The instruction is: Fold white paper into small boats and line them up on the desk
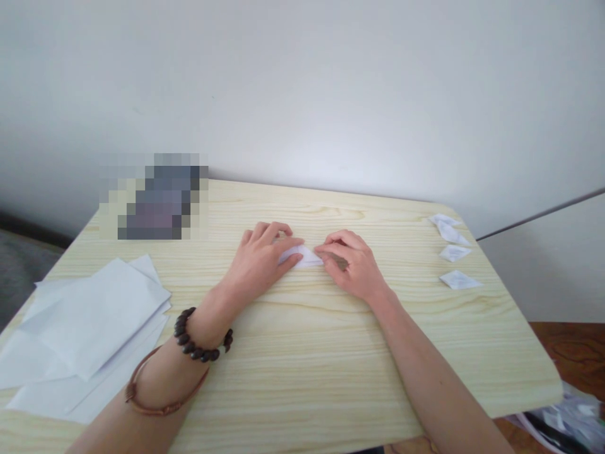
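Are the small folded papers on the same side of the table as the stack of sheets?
No, the small folded papers lie at the right edge of the table, the stack of sheets at its left.

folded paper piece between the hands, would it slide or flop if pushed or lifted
Probably very light: the folded paper piece is small and thin, so it would likely slide easily on the smooth table. Its layered folds should make it stiffer than the loose sheets.
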The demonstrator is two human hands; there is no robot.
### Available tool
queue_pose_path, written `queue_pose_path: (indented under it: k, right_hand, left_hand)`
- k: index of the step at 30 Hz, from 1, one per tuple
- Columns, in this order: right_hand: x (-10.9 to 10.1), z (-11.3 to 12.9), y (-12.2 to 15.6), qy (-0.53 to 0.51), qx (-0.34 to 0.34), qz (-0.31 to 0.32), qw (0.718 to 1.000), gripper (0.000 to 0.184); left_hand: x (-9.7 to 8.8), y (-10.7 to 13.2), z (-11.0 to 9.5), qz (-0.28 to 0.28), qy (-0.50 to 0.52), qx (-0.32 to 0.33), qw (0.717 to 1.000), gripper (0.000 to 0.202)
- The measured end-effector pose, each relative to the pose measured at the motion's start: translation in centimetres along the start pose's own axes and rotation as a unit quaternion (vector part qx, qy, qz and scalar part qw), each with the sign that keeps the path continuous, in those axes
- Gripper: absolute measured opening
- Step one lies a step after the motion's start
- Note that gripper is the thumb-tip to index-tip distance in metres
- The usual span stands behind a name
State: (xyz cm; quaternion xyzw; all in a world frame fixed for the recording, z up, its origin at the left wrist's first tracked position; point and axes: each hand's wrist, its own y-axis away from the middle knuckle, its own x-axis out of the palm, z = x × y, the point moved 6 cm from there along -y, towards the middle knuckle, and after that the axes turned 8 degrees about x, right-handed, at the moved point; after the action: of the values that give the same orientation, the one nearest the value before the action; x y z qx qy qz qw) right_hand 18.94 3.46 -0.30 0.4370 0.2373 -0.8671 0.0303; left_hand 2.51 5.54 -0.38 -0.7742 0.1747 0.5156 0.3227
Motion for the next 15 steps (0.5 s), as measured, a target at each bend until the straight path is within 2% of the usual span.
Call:
queue_pose_path:
  k: [3, 7, 12, 15]
  right_hand:
    - [0.2, 0.1, -0.3, -0.001, 0.006, 0.011, 1.000, 0.022]
    - [0.6, 0.5, -0.4, -0.010, 0.006, 0.026, 1.000, 0.020]
    - [1.1, 1.1, -0.4, -0.024, -0.002, 0.056, 0.998, 0.020]
    - [1.2, 1.2, -0.3, -0.032, -0.010, 0.070, 0.997, 0.020]
  left_hand:
    - [0.2, 0.0, 0.3, 0.001, 0.042, -0.011, 0.999, 0.022]
    - [0.1, -0.2, 1.0, -0.011, 0.135, -0.064, 0.989, 0.018]
    - [0.0, -0.2, 1.2, 0.007, 0.298, -0.114, 0.948, 0.026]
    - [0.1, 0.1, 1.2, 0.008, 0.360, -0.132, 0.924, 0.026]
